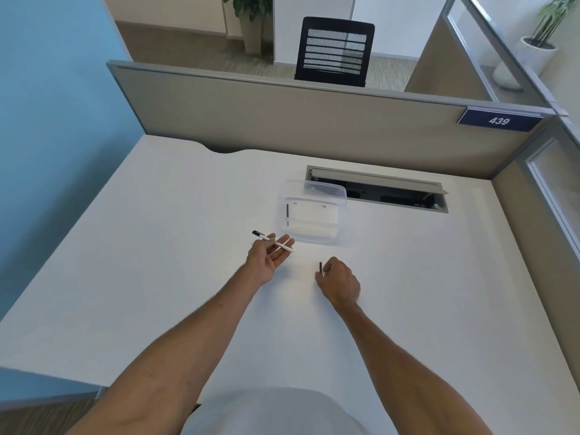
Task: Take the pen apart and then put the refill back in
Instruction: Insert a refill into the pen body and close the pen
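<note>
A white pen (272, 242) with a black end lies across the fingers of my left hand (268, 258), which is palm up over the white desk (157, 246). The black end points up and left, the white tip to the right. My right hand (338, 282) rests knuckles up a little to the right, its fingers closed on a short dark pen part (320, 267) that sticks up from the fingertips. I cannot tell which part it is.
A clear plastic box (312, 215) stands just beyond my hands, with a dark thin piece (287, 211) along its left side. Behind it is an open cable tray (376, 189) in the desk. Grey partition walls close the back and right.
</note>
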